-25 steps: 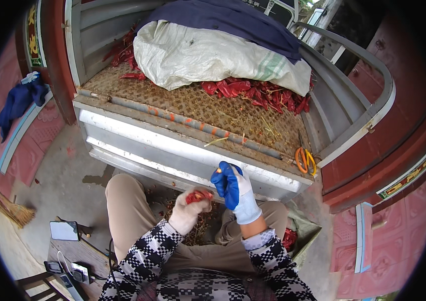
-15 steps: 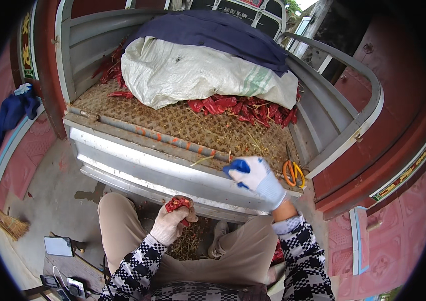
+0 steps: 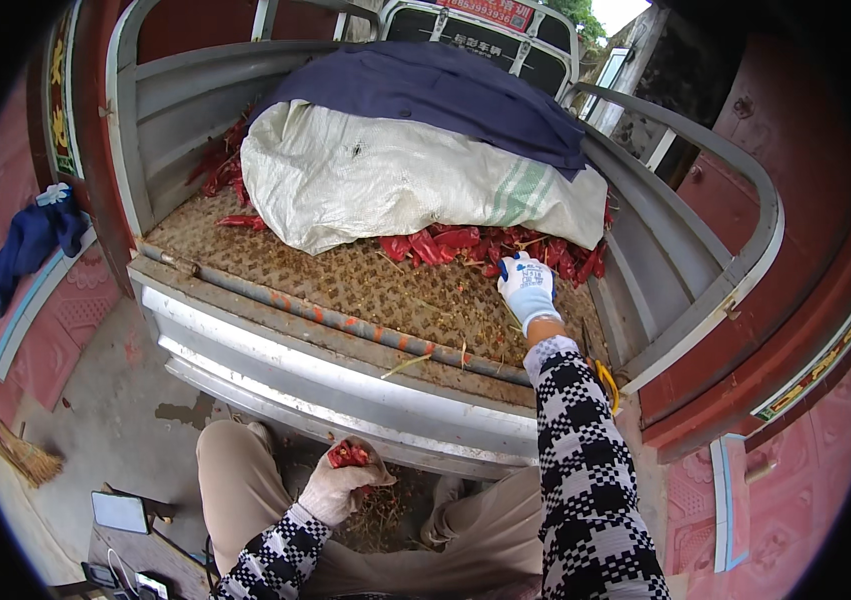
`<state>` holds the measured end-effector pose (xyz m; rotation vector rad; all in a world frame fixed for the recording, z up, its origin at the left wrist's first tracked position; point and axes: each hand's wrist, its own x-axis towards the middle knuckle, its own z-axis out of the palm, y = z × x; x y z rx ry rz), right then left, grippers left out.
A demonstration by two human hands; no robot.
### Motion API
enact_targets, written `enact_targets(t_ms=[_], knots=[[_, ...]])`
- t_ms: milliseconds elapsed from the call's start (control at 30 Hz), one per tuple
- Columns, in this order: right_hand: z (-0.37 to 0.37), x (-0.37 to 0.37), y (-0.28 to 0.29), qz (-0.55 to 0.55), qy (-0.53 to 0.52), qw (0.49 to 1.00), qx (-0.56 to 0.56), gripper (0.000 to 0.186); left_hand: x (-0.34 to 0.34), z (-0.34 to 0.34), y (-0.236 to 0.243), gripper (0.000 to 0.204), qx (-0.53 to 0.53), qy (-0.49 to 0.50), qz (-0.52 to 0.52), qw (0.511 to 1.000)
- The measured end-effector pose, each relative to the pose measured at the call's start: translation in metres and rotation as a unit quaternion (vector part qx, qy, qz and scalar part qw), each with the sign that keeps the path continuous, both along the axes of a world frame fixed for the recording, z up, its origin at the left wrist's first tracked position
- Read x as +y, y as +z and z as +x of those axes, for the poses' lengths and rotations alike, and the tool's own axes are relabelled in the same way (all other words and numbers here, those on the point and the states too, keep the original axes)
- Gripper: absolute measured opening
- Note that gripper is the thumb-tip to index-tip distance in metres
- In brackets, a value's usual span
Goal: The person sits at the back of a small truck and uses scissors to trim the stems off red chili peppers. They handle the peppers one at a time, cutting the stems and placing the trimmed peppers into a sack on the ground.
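My left hand (image 3: 338, 482), in a pale knit glove, is closed round several dried red chilies (image 3: 348, 454) above my lap, beside the tailgate. My right arm is stretched out over the truck bed. At its end my right hand (image 3: 527, 279), in a white glove with blue coating, meets the near edge of a heap of dried red chilies (image 3: 450, 243). Its back is turned to me and its fingertips are hidden, so I cannot see what it grips. A white woven sack (image 3: 375, 180) and a dark blue cloth (image 3: 415, 88) cover most of the heap.
Orange-handled scissors (image 3: 606, 386) lie at the bed's right edge, partly behind my sleeve. The metal tailgate (image 3: 325, 380) runs between me and the bed (image 3: 275, 260). Stems litter the ground between my feet. A phone (image 3: 119, 511) stands at the lower left, near a broom (image 3: 25, 455).
My right hand has moved forward from above the tailgate to the chili heap. My left hand stays near my lap with its chilies, slightly lower in the picture.
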<state>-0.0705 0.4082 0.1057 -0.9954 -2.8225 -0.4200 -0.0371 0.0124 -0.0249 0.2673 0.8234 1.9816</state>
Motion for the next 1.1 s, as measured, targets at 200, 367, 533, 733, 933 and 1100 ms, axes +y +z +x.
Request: enact_targets(t_ms=[200, 367, 533, 733, 933, 1100], knots=[[0.072, -0.082, 0.025, -0.213, 0.065, 0.960, 0.170, 0.035, 0.005, 0.000, 0.002, 0.016, -0.015, 0.002, 0.072, 0.997], [0.112, -0.134, 0.013, -0.194, 0.105, 0.944, 0.245, 0.027, 0.005, 0.003, 0.005, 0.020, 0.016, -0.010, 0.069, 0.997], [0.065, -0.072, 0.017, -0.117, 0.103, 0.964, 0.216, 0.056, 0.002, 0.008, -0.002, 0.024, 0.001, -0.009, 0.081, 0.997], [0.006, -0.036, 0.012, -0.173, 0.054, 0.983, 0.009, 0.064, -0.006, 0.007, 0.007, 0.023, -0.045, 0.007, 0.013, 0.999], [0.017, -0.048, 0.022, -0.097, 0.057, 0.993, -0.046, 0.037, -0.002, 0.004, 0.010, 0.024, -0.019, 0.003, 0.012, 1.000], [0.077, -0.132, 0.068, -0.207, 0.182, 0.958, -0.079, 0.029, -0.003, 0.000, 0.002, 0.024, 0.129, 0.051, -0.008, 0.990]])
